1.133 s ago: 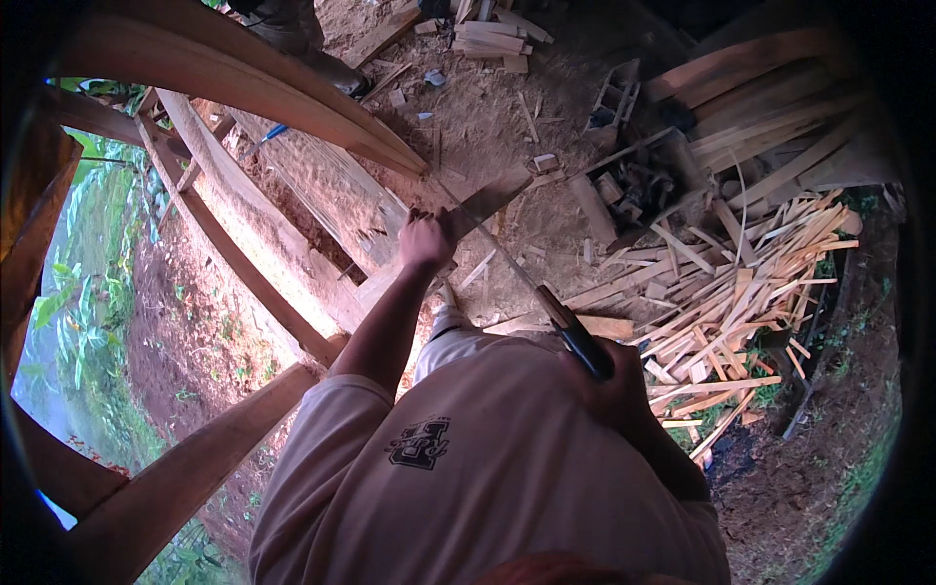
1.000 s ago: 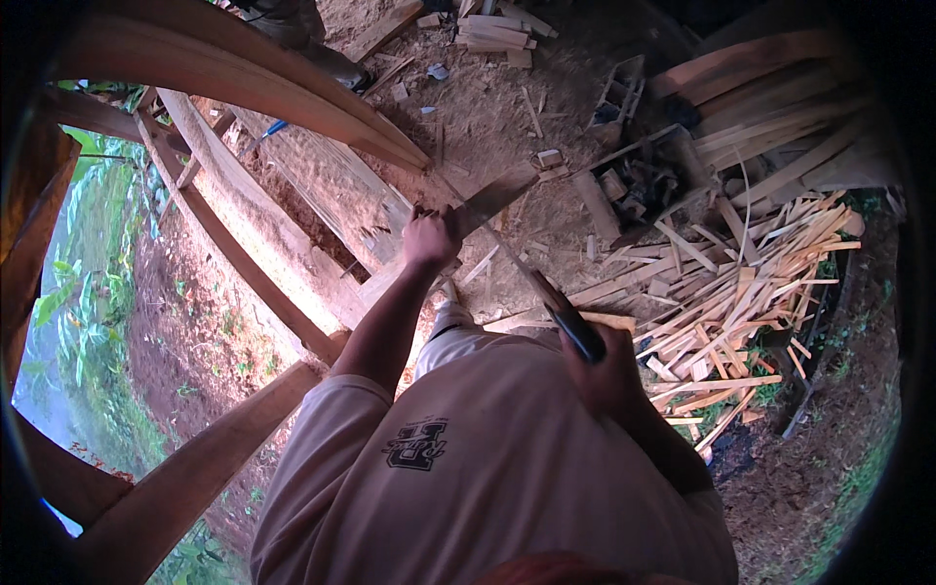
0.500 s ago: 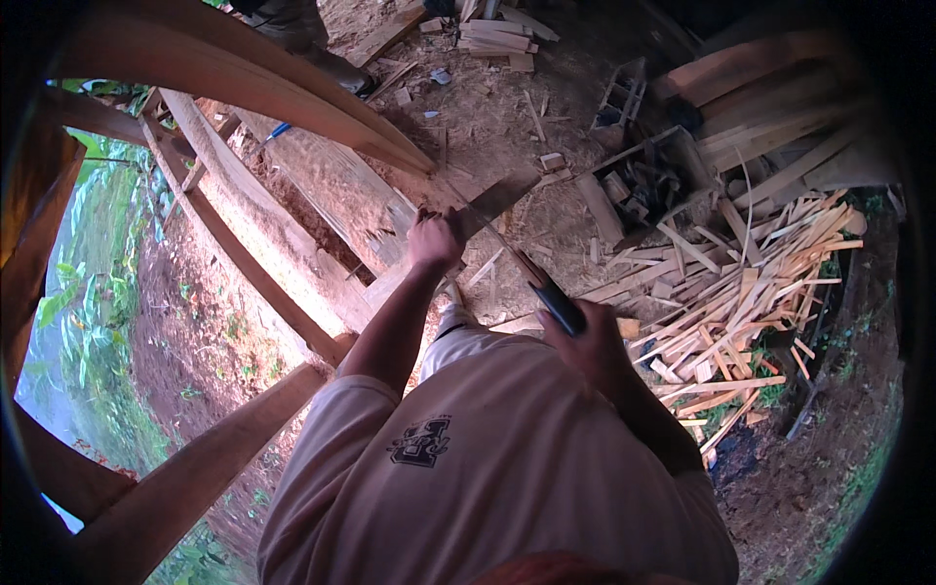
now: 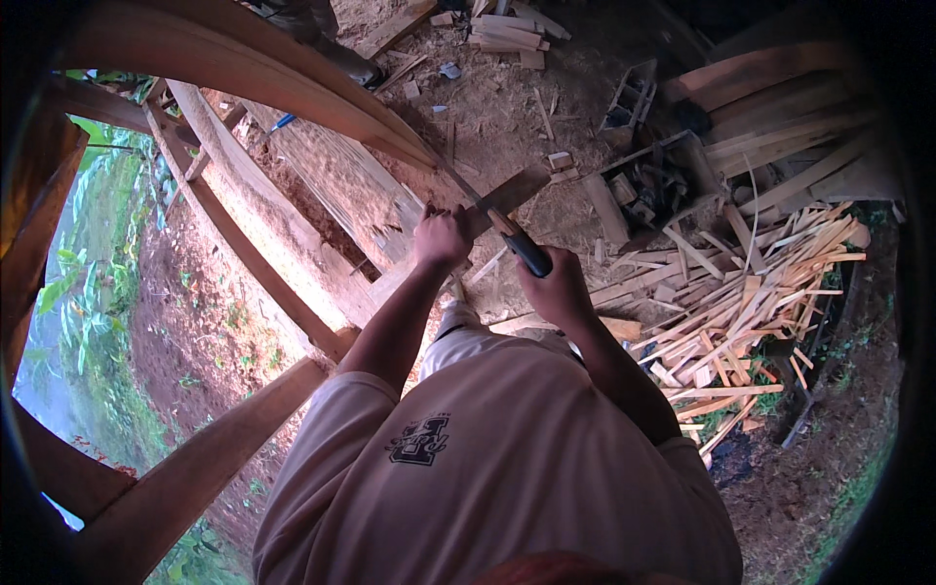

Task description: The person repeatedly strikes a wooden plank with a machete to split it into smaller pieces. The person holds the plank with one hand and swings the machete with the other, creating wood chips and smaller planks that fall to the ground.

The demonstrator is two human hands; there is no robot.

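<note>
The head camera, the left unit of a side-by-side pair, is worn above and behind the saw (image 4: 500,222) and faces downward. The wearer's shirt (image 4: 526,439), below the saw in view, lies nearest the lens. Fisheye coverage spans from greenery (image 4: 93,302) left of the saw to heaped wood strips (image 4: 770,302) right of it.

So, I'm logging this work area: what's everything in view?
handsaw: one, black grip, crossing the board
board: one, brown, centre
wood strips: many, tan, heaped right
wooden box: one, brown, right of centre
planks: several, brown, upper right
wood blocks: several, tan, top centre
blue-handled tool: one, blue, upper left
thick plank: one, tan, upper left
beams: several, brown, left side
plants: several, green, far left
another person's shoe: one, dark, top
T-shirt: one, pale, bottom
left hand: one, bare, on the board
right hand: one, bare, gripping handsaw
</note>
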